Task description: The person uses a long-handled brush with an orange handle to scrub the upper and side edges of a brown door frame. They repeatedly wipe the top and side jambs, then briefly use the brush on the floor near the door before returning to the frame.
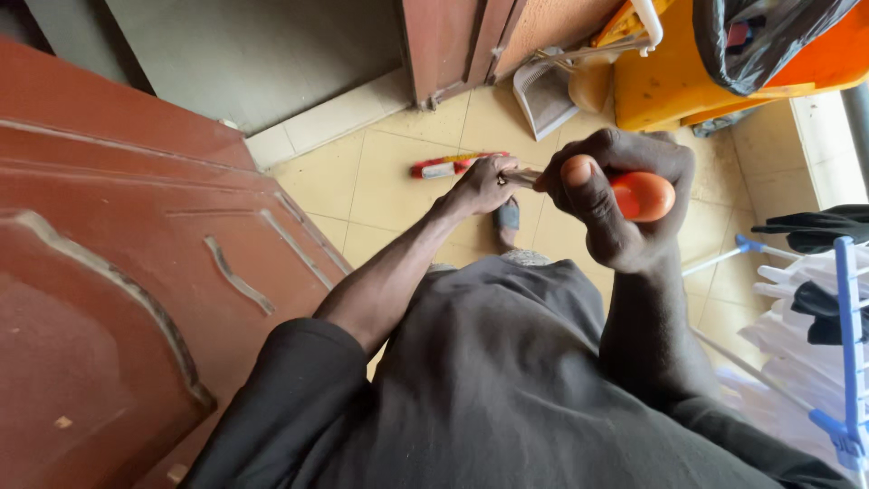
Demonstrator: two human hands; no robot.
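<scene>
Right hand (625, 204) is wrapped tight around the orange screwdriver (638, 195), held above the tiled floor (380, 190). Left hand (484, 186) pinches a small metal piece (503, 178) at the screwdriver's tip, beside the brown door (136, 272).

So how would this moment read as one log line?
right hand: grips orange-handled screwdriver | left hand: pinches small metal part at its tip | below: tiled floor

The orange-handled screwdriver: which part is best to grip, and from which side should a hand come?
Probably the rounded orange handle of the screwdriver, approached from its butt end, on the person's right. That part is thick and fills a palm, as the right hand wrapped around it shows. The thin metal shaft points toward the left hand, which pinches something small at the tip, so that end is occupied.
</scene>
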